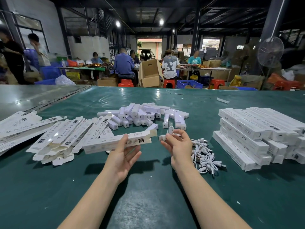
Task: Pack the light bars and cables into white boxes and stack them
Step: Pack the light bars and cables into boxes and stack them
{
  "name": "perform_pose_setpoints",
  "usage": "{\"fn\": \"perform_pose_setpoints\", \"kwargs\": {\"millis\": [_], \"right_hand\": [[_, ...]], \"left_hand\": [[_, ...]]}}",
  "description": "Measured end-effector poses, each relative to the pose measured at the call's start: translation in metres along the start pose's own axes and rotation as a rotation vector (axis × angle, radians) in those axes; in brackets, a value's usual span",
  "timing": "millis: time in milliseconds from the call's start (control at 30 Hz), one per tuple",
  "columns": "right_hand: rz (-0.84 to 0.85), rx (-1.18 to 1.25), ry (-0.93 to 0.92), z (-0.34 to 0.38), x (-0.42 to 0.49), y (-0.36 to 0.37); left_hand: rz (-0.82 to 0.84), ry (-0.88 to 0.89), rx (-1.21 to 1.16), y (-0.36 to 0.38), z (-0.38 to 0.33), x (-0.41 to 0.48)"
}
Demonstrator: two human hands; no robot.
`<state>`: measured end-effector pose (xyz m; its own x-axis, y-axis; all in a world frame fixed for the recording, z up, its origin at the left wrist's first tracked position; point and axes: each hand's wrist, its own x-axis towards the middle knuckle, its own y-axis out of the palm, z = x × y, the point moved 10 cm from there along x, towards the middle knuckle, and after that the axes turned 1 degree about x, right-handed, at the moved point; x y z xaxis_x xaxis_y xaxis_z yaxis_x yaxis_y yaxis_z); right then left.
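White box (115, 142) in left hand (123, 156), coiled cable (162, 138) in right hand (179, 146)

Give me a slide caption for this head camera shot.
Left hand holds an open-ended white box, right hand pinches a coiled cable, above a green table.

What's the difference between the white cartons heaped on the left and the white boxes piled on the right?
The left cartons lie flattened, flaps loose; the right boxes are folded up square, ends closed. The left cartons sprawl in a fanned heap; the right boxes sit stacked in layers. Both are long, white and carry dark print.
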<state>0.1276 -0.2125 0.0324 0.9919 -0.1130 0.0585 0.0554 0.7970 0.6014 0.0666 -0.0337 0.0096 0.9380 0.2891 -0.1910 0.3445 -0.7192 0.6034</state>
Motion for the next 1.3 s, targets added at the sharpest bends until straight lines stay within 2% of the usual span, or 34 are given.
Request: {"fn": "perform_pose_setpoints", "kwargs": {"millis": [100,567,767,1133,1300], "right_hand": [[0.049,0.025,0.019,-0.008,-0.003,0.009],[0.126,-0.538,-0.256,0.004,-0.014,0.023],[0.261,-0.562,-0.23,-0.01,-0.021,0.037],[0.255,-0.809,-0.324,-0.009,-0.019,0.038],[0.204,-0.741,-0.294,-0.006,-0.017,0.032]], "left_hand": [[0.007,0.008,-0.001,0.001,0.002,0.002],[0.005,-0.02,-0.045,0.001,0.006,0.001],[-0.041,-0.038,-0.28,-0.003,0.004,0.002],[-0.063,0.029,-0.175,-0.008,-0.002,0.004],[-0.054,0.038,-0.132,-0.006,-0.002,0.004]]}}
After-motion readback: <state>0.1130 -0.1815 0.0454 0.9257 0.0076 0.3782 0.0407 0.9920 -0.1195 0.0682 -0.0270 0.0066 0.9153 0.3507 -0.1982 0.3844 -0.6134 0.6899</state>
